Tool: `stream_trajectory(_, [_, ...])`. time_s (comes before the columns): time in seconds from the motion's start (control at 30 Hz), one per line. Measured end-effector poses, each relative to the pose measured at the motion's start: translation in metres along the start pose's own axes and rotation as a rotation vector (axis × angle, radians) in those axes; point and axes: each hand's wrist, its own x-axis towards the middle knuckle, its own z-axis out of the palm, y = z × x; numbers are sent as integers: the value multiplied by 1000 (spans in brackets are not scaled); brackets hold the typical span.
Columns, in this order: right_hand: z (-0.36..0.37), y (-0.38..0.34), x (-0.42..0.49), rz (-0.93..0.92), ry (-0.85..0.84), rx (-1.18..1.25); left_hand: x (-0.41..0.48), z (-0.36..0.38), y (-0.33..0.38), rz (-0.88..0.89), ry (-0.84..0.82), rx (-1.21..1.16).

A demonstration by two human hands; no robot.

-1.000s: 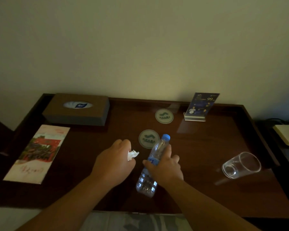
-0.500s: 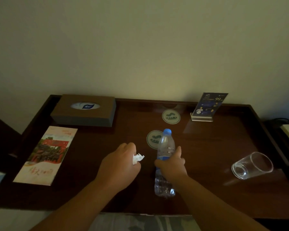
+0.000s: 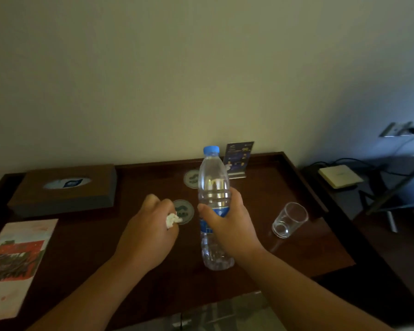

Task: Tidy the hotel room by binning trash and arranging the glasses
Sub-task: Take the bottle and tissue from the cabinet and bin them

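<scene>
Pointing cap-up, bottle (image 3: 213, 177) is gripped by right hand (image 3: 230, 225); tissue (image 3: 172, 220) is clenched in left hand (image 3: 148, 232); empty glass (image 3: 288, 219) is tipped sideways, right of both.

- The bottle (image 3: 213, 182) in the right-hand fingers (image 3: 234, 199): thin clear plastic, ribbed and shiny, with a glossy blue label and a smooth blue plastic cap.
- The wad (image 3: 172, 220) in the left-hand fingers (image 3: 159, 203): white crumpled paper, matt.
- The glass (image 3: 288, 219) right of the right-hand fingers: clear, smooth, shiny.
- The surface (image 3: 261, 194) under the fingers: dark polished wood, glossy.
- The tissue box (image 3: 65, 197) beyond the left-hand fingers: brown wood, matt.
- The brochure (image 3: 12, 263) left of them: smooth printed paper.
</scene>
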Motion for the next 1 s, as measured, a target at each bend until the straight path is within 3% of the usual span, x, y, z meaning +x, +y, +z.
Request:
stream_trajectory(0.37, [-98, -23, -57, -137, 192, 5, -3, -5, 94, 176, 35, -60])
stream_trajectory(0.6, [-218, -8, -147, -173, 456, -12, -40, 23, 240, 408, 29, -70])
stream_trajectory(1.0, [-439, 69, -385, -134, 850, -67, -193, 108, 506, 754, -94, -161])
